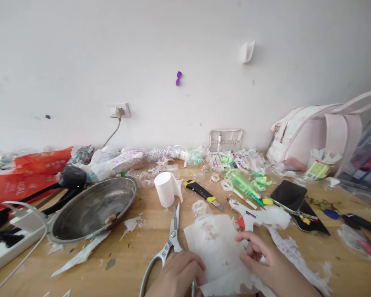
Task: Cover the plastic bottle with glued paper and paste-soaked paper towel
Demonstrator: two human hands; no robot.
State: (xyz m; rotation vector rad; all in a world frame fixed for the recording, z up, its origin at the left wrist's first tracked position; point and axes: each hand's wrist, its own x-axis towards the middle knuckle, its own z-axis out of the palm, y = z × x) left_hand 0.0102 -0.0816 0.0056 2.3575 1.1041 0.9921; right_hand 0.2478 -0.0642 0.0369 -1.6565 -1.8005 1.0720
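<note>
A thin, wrinkled white sheet (pixel 218 247) with small greyish marks lies in front of me, its lower edge ragged. My left hand (pixel 182 270) has its fingers curled at the sheet's left edge, over the scissors' handles. The grey metal scissors (pixel 173 235) rest partly open with blades pointing away from me. At the right edge of the sheet is my right hand (pixel 262 258), fingers bent and closed on that edge. A white hot glue gun (pixel 250 214) with a red trigger lies just beyond my right hand.
A roll of white paper (pixel 165 189) and a yellow-black utility knife (pixel 204 194) stand ahead. At left are a metal pan (pixel 92 210) and a power strip (pixel 18 241) with cables. Phones (pixel 289 196), a pink bag (pixel 309 132) and plastic scraps (pixel 231 161) occupy the right and back.
</note>
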